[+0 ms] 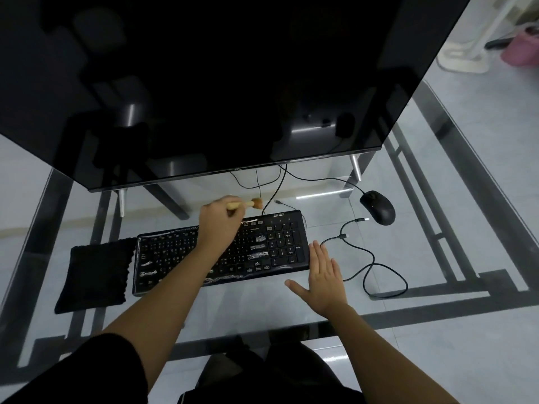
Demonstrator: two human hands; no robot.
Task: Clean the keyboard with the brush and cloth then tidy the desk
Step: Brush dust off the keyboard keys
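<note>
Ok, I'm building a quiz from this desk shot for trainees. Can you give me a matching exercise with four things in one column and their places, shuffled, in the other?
Things:
1. wooden-handled brush
2. black folded cloth
3. black computer mouse
4. loose black cable

Places:
A. beside the left end of the black keyboard
B. gripped in the left hand, over the keyboard's far edge
C. beyond the keyboard's far right corner
D. looped to the right of the open right hand

Pairs: 1-B, 2-A, 3-C, 4-D
</note>
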